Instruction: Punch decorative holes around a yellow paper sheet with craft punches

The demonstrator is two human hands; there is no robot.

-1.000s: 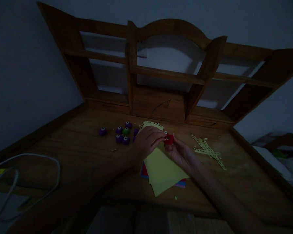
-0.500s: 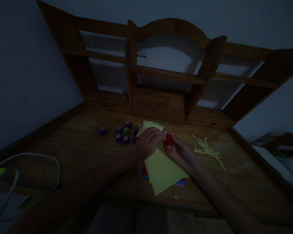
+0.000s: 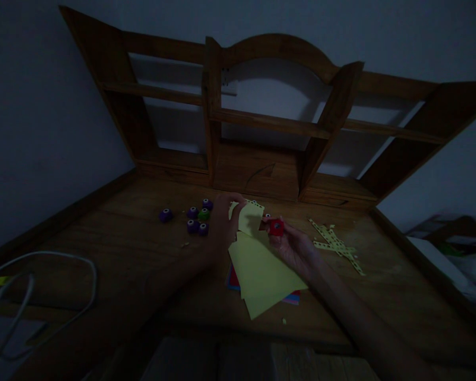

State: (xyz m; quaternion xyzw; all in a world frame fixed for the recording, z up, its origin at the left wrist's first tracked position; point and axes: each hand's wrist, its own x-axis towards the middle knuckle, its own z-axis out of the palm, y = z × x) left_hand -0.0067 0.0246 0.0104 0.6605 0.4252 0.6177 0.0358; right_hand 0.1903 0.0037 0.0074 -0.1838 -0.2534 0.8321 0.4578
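Note:
My right hand (image 3: 293, 246) is closed around a small red paper punch (image 3: 276, 227), held above the desk with a face that has a cut-out turned toward me. My left hand (image 3: 224, 219) pinches the left side of a yellow paper piece (image 3: 250, 218) with a row of punched holes along its edge. The paper's right edge is close to the red punch; I cannot tell if they touch. Beneath both hands lies a stack of yellow sheets (image 3: 264, 275), with red and blue sheets peeking out under it.
Several purple punches (image 3: 166, 215) and a green punch (image 3: 203, 214) stand left of my left hand. Punched yellow strips (image 3: 335, 243) lie crossed on the right. A wooden shelf unit (image 3: 257, 164) rises behind the desk. A white cable (image 3: 91, 264) loops at the left.
My left hand has moved left, off the red punch, and now grips the punched yellow paper, raised beside it. The red punch has turned in my right hand, showing its cut-out.

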